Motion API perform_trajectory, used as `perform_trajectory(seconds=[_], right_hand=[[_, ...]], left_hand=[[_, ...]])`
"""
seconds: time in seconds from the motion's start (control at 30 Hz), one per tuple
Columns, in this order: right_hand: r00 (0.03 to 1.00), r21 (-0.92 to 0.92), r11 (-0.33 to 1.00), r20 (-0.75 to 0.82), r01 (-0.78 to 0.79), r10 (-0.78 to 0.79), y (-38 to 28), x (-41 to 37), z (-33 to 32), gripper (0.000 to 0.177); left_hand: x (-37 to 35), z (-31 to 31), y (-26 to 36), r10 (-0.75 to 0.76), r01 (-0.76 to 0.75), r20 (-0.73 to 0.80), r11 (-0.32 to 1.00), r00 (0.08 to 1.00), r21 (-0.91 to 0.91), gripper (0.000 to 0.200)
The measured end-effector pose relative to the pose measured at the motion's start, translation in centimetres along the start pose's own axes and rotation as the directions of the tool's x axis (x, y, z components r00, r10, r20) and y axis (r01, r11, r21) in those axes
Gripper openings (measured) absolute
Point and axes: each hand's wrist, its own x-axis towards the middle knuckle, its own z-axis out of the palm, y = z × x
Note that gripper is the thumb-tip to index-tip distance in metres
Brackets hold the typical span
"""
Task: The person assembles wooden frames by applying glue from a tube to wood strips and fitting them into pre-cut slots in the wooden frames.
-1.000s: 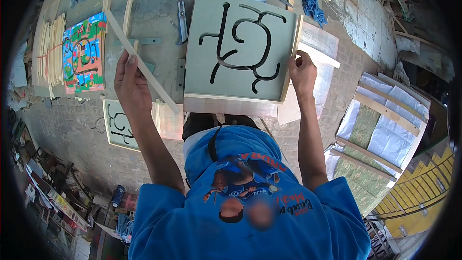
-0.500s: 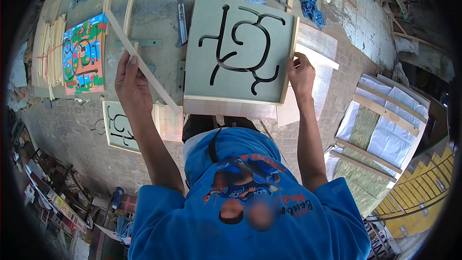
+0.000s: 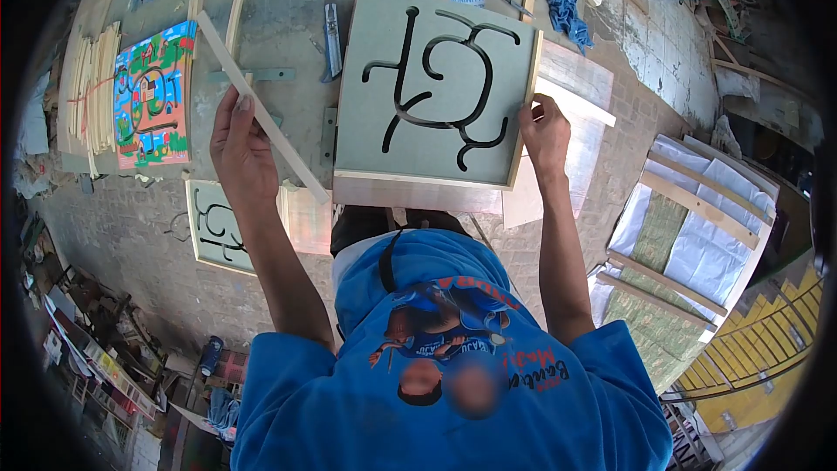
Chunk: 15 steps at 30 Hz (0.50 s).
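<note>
Two hands busy: my left hand point(image 3: 240, 153) clasps a slat point(image 3: 261, 109) above the table point(image 3: 288, 0). The grooved board point(image 3: 366, 148) lies flat at centre, and my right hand point(image 3: 545, 135) pinches its right edge.

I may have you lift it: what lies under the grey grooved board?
Pale wood pokes out from under the grey grooved board at its near and right edges. Whatever lies beneath its middle is covered.
</note>
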Motion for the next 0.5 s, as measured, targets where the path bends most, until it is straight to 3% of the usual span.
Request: perform_trajectory(seconds=[0.33, 0.43, 0.5], right_hand=[[1.000, 0.020, 1.000, 0.012, -0.009, 0.008, 0.2, -0.1, 0.1, 0.032], [1.000, 0.048, 0.999, -0.004, -0.006, 0.006, 0.2, -0.1, 0.1, 0.033], [0.999, 0.051, 0.998, -0.011, -0.042, 0.042, 0.5, -0.2, 0.2, 0.040]], left_hand=[[-0.4, 0.5, -0.4, -0.021, 0.021, 0.015, 1.000, 1.000, 0.009, 0.036], [-0.3, 1.1, -0.6, -0.013, 0.015, -0.033, 0.997, 0.999, 0.069, 0.036], [0.1, 1.0, -0.8, -0.041, 0.045, -0.026, 0.979, 0.999, 0.201, 0.036]])
